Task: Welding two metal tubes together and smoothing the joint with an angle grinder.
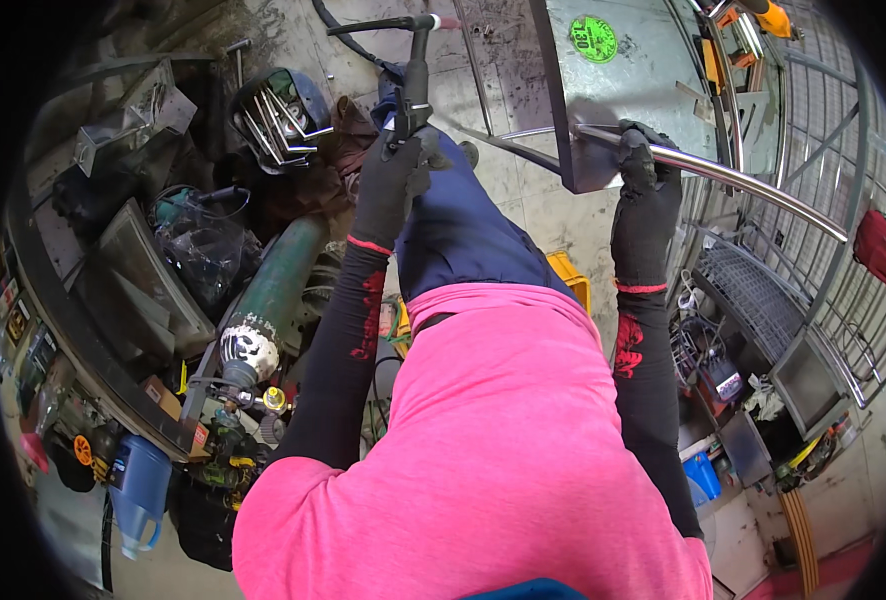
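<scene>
My left hand (395, 168), in a dark glove, is closed around the handle of a TIG welding torch (418, 75). The torch stands upward from my fist, its head crosswise at the top, with a pale nozzle pointing right. A dark cable runs behind it. On the right, my gloved right hand (651, 170) is wrapped round a shiny metal tube (753, 187) near its left end. That tube slants down to the right, and its left end lies over the corner of a metal-topped table (623, 85). A round green sticker (593, 39) is on the tabletop.
Left of my legs lie a green gas cylinder (281, 275) with a regulator and a container of metal tube pieces (281, 115). A blue jug (139, 490) stands lower left. Wire mesh panels (753, 300) and a metal rack line the right. A yellow crate (570, 280) sits beside me.
</scene>
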`<state>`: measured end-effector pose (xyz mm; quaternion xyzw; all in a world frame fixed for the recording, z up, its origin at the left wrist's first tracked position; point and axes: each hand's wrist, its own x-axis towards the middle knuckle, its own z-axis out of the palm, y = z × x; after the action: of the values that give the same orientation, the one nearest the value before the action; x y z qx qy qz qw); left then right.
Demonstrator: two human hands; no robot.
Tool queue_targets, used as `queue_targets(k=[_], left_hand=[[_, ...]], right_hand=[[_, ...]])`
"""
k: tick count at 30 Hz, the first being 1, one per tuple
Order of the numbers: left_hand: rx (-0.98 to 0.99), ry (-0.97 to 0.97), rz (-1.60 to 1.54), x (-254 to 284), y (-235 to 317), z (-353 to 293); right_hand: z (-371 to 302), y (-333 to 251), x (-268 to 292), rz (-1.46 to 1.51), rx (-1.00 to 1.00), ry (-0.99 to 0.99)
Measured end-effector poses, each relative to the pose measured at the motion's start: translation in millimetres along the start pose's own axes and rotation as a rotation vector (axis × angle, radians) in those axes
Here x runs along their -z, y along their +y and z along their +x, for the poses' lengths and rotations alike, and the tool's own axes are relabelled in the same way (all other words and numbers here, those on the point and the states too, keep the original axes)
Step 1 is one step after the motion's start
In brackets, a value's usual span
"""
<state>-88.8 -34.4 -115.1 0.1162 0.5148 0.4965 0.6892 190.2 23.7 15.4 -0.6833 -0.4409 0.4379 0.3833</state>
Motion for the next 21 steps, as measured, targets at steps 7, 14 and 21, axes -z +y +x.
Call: queue_targets(k=[7,14,21], left_hand=[[0.015,0.003,-0.057,10.5,8.7,6.8],[0.039,-0.038,-0.097,-4.5,15.9,6.0],[0.052,-0.116,-0.162,-88.6,8.7,8.0]], right_hand=[[8.3,18.1,32.9,0.222,0.123,-0.051],[22.7,17.7,52.8,0.730,-0.128,-0.084],[24.6,33.8,52.2,0.734,-0.079,-0.108]])
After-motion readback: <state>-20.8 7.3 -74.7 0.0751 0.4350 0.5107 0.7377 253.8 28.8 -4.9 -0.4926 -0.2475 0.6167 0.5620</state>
